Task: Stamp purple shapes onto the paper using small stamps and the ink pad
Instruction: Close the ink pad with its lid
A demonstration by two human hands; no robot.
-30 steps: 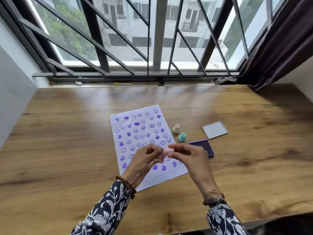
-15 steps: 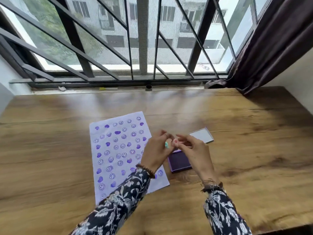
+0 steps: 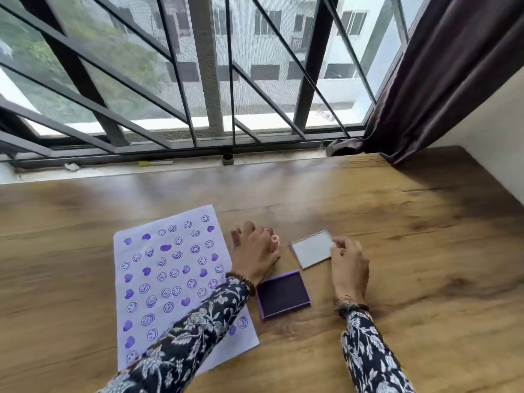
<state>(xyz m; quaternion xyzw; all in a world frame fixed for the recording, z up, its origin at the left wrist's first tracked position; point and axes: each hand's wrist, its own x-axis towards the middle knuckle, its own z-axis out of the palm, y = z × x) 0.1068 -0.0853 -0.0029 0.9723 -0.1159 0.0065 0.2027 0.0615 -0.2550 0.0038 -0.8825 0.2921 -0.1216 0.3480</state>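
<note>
The white paper (image 3: 170, 279), covered with purple hearts and smiley faces, lies on the wooden table left of centre. My left hand (image 3: 253, 251) rests just off the paper's right edge, with a small pink stamp (image 3: 275, 240) held between its thumb and forefinger, down at the table. The open purple ink pad (image 3: 283, 293) sits in front of that hand. The pad's clear lid (image 3: 310, 249) lies behind it. My right hand (image 3: 348, 265) pinches the lid's right edge with its fingertips. The cream and teal stamps are hidden.
The wooden table (image 3: 411, 251) runs back to a barred window (image 3: 209, 80) with a sill holding small bits. A dark curtain (image 3: 442, 66) hangs at the right, beside a white wall.
The hands have separated from holding the pink stamp together. My left hand carried the stamp to the table right of the paper. My right hand reached to the lid. The camera view shifted right.
</note>
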